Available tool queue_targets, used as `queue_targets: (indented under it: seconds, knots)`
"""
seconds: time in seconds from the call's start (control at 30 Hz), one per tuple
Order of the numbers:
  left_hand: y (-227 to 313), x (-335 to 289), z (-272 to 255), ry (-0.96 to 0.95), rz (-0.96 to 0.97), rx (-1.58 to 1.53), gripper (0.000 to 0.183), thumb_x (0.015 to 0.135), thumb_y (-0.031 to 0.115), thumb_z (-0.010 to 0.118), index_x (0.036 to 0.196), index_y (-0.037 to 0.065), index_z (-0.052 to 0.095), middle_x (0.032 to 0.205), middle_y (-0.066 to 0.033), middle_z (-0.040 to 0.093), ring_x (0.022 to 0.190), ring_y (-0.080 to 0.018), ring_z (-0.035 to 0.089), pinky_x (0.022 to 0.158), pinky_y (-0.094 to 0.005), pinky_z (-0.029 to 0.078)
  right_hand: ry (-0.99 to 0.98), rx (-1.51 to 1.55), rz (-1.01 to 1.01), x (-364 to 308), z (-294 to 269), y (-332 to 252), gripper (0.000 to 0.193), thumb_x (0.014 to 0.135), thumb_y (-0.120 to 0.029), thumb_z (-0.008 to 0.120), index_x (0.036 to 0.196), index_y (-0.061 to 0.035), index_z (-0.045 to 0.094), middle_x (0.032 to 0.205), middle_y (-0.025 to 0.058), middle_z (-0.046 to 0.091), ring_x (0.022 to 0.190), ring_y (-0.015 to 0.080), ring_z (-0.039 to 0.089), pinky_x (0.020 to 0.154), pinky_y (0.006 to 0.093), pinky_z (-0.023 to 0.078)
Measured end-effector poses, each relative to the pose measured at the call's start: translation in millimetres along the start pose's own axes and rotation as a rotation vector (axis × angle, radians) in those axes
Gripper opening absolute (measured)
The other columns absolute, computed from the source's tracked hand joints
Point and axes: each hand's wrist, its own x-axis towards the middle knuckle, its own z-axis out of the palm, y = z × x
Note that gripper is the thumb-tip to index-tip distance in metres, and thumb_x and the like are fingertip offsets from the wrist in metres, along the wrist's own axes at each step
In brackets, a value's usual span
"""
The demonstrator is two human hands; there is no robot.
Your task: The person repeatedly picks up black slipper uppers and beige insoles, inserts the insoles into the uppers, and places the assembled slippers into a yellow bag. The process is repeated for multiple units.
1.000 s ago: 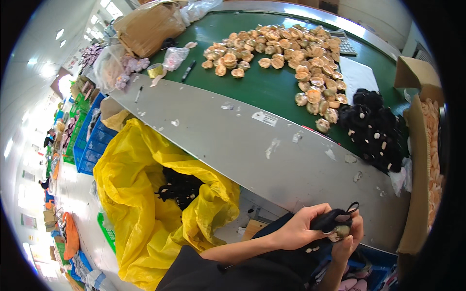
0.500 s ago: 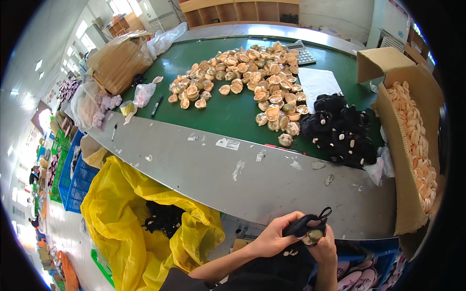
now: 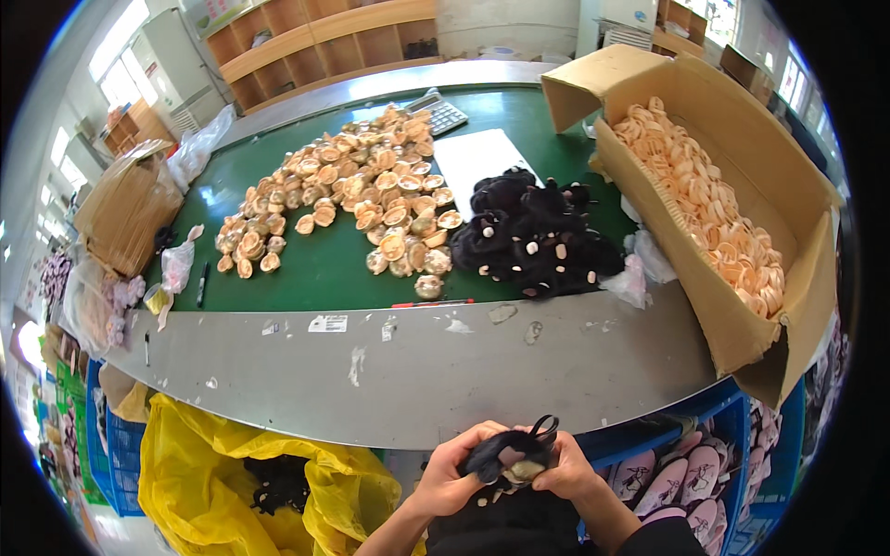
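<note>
In front of my body, both hands hold one small black plush piece (image 3: 489, 457) with a thin black loop on top. My left hand (image 3: 450, 474) is closed round its left side, thumb pressed on the front. My right hand (image 3: 569, 471) grips the other side, its thumb against a shiny olive-gold rounded shell (image 3: 527, 471) set in the plush. Pale bits show along the plush's lower edge. On the table beyond lies a heap of similar black plush pieces (image 3: 538, 232), beside a spread pile of half-round peach-and-gold shells (image 3: 371, 185).
A metal table edge (image 3: 436, 361) borders the green surface. An open carton (image 3: 649, 195) of peach curved parts stands right. A yellow bag (image 3: 176, 473) holding black pieces is at lower left. Pink slippers (image 3: 686, 482) fill a blue crate below right. A calculator (image 3: 445, 115) and white sheet (image 3: 477, 162) lie behind.
My view has swung to the right, so the table and carton sit further left in it. Both hands still grip the plush piece, which is tilted slightly differently.
</note>
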Motion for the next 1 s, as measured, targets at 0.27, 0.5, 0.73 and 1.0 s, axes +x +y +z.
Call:
queue_targets:
  seconds: [0.27,0.5,0.73,1.0]
  knots:
    - [11,11,3,-0.102,0.149,0.177,0.030,0.084,0.004,0.076,0.109,0.002,0.059,0.119,-0.0107,0.044,0.116,-0.0217,0.046,0.101,-0.0329,0.038,0.154,-0.846,-0.662,1,34,-29,0.027,0.070,-0.001,0.087,0.081,-0.0028,0.062,0.094,0.0089,0.061,0.081,0.0194,0.059,0.070,0.0290,0.047]
    - [0,12,25,0.326,0.309,0.743,0.023,0.070,-0.007,0.073,0.083,0.002,0.057,0.093,-0.0116,0.058,0.085,-0.0247,0.057,0.075,-0.0310,0.047,0.388,-1.094,-0.946,13,35,-14,0.029,0.069,-0.008,0.091,0.077,-0.0041,0.063,0.088,0.0115,0.061,0.068,0.0198,0.061,0.058,0.0276,0.048]
    - [-28,18,28,0.642,0.547,0.985,0.031,0.078,0.031,0.073,0.086,0.004,0.058,0.085,-0.0053,0.053,0.079,-0.0202,0.050,0.071,-0.0326,0.041,0.452,-1.167,-0.999,22,46,-5,0.040,0.064,-0.011,0.086,0.098,-0.0017,0.068,0.096,0.0152,0.066,0.076,0.0277,0.065,0.060,0.0331,0.055]
    - [-21,29,24,0.302,0.276,0.138,0.060,0.083,0.025,0.074,0.132,0.003,0.046,0.137,-0.0167,0.049,0.121,-0.0225,0.053,0.106,-0.0358,0.042,0.395,-1.450,-1.102,23,25,-12,0.025,0.074,-0.008,0.075,0.099,-0.0054,0.074,0.098,0.0076,0.065,0.092,0.0272,0.063,0.085,0.0436,0.055]
